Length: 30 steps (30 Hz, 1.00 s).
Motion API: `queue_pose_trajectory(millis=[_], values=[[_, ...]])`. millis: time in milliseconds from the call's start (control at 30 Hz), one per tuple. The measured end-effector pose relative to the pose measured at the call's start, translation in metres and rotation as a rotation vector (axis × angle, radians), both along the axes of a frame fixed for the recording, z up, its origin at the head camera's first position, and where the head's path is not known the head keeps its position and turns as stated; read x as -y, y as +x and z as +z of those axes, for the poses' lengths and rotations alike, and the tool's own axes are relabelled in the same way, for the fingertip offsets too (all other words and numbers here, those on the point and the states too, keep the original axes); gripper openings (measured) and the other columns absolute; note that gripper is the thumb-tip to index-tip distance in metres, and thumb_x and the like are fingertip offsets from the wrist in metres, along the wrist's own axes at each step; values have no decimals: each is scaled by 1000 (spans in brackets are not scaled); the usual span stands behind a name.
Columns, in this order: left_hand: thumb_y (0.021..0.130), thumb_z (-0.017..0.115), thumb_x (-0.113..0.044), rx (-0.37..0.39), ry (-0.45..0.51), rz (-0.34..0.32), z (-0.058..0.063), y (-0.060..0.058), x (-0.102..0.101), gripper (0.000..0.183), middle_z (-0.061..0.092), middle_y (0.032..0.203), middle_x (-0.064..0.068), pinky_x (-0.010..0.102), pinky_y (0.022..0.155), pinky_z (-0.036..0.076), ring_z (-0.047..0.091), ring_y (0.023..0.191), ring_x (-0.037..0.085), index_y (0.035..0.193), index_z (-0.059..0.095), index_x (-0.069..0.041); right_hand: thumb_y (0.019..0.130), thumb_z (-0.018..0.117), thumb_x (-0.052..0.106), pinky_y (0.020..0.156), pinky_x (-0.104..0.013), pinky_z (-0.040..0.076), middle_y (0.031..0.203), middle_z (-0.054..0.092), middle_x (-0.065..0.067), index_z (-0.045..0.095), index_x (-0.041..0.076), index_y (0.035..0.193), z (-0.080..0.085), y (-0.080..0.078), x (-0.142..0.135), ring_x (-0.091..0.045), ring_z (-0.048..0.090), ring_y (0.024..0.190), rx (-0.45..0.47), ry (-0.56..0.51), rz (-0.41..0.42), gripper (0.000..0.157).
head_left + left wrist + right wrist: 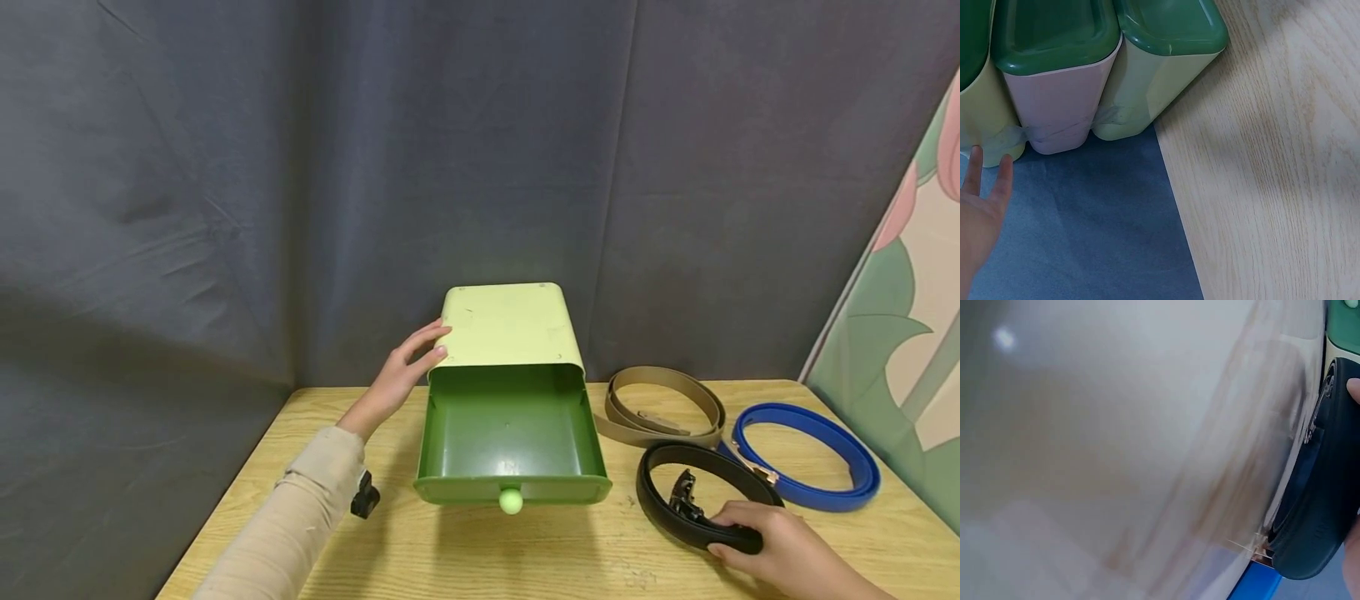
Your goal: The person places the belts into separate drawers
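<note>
My left hand point(397, 375) rests its fingertips on the left side of a pale green drawer box point(510, 325). Below the box's top, its dark green drawer point(512, 490) is pulled out, with a round knob point(511, 501) in front. In the left wrist view the box is part of a stack, with a pink box point(1060, 103) in the middle; two fingers point(1002, 181) stretch toward the stack's side. At front right my right hand point(783, 546) grips a coiled black belt point(654, 500) between thumb and fingers. Its metal buckle point(682, 493) shows inside the coil.
Behind the black belt lie a coiled brown belt point(667, 377) and a coiled blue belt point(858, 462) with a gold-coloured buckle. A grey curtain point(450, 167) hangs behind the wooden table point(420, 567). A flower-patterned panel point(885, 358) stands on the right.
</note>
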<state>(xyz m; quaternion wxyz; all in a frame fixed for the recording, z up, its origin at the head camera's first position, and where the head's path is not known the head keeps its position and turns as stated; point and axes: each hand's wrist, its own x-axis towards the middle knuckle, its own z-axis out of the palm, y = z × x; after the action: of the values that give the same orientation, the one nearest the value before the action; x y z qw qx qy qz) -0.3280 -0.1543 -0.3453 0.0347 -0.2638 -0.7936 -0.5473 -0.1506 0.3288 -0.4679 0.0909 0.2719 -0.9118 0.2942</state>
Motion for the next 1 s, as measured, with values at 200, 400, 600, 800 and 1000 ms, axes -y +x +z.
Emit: queue_pose_trajectory(millis=[200, 400, 600, 800, 1000], values=[[103, 55, -30, -4, 2, 0, -1, 0, 0, 43, 32, 158, -6, 53, 115, 22, 21, 148, 18, 145, 52, -18, 80, 82, 10, 54, -20, 37, 84, 61, 20, 70, 26, 89, 2, 3, -2, 6, 48, 70, -36, -33, 33, 22], [103, 55, -29, -11, 6, -5, 0, 1, -1, 44, 32, 159, -4, 53, 115, 22, 21, 147, 19, 145, 51, -16, 79, 82, 4, 53, -19, 36, 85, 59, 23, 67, 25, 89, 2, 4, 0, 6, 47, 69, -64, -61, 46, 28], [104, 54, -27, -9, 9, -11, 0, 1, -1, 44, 31, 159, -1, 55, 115, 21, 21, 148, 22, 146, 50, -14, 74, 84, 1, 53, -18, 36, 84, 59, 22, 67, 26, 88, 4, 7, 3, 6, 48, 69, -122, -85, 51, 34], [104, 54, -26, 3, 8, -11, 5, 6, -2, 45, 30, 160, 1, 56, 115, 21, 23, 147, 23, 146, 49, -13, 68, 87, -2, 54, -14, 34, 86, 58, 21, 68, 27, 88, 6, 10, 7, 5, 47, 69, -212, -102, 38, 40], [105, 53, -26, 6, -4, -8, 1, 2, -1, 44, 29, 160, 0, 55, 115, 21, 23, 147, 22, 147, 49, -15, 67, 90, 6, 57, -14, 39, 87, 58, 23, 70, 31, 87, 20, 16, 16, 4, 50, 71, -239, -39, -25, 38]])
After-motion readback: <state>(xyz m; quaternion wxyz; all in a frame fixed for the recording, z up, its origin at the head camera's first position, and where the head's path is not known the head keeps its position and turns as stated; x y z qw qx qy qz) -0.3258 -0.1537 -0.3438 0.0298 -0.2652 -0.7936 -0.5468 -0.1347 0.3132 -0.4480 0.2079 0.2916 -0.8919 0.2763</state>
